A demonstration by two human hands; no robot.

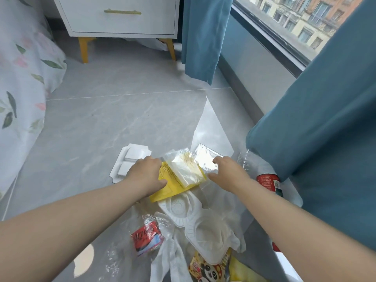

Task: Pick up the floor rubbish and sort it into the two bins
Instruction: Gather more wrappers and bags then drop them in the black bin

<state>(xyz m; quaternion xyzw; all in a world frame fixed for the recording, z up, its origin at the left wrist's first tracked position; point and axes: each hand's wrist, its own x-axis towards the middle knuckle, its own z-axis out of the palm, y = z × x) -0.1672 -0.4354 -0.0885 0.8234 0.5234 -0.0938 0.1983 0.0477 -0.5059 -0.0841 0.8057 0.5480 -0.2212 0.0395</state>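
Note:
Rubbish lies in a heap on the grey floor. My left hand (145, 176) grips a yellow printed packet (173, 185), thumb on top of it. A clear plastic bag with yellowish residue (186, 169) lies over that packet. My right hand (225, 173) reaches onto a silver foil sachet (204, 159), fingers curled at its edge; a firm grip is not plain. Below lie a white moulded plastic tray (195, 218), a red wrapper in clear film (147, 238), a white cloth (171, 259) and a panda-print snack bag (209, 268). No bin is in view.
A white cardboard insert (130, 159) lies left of the heap. A clear plastic bottle with a red label (266, 180) lies at the foot of a teal curtain (321, 139). A bed with floral sheets (22, 82) is at left, a white nightstand (122, 17) behind.

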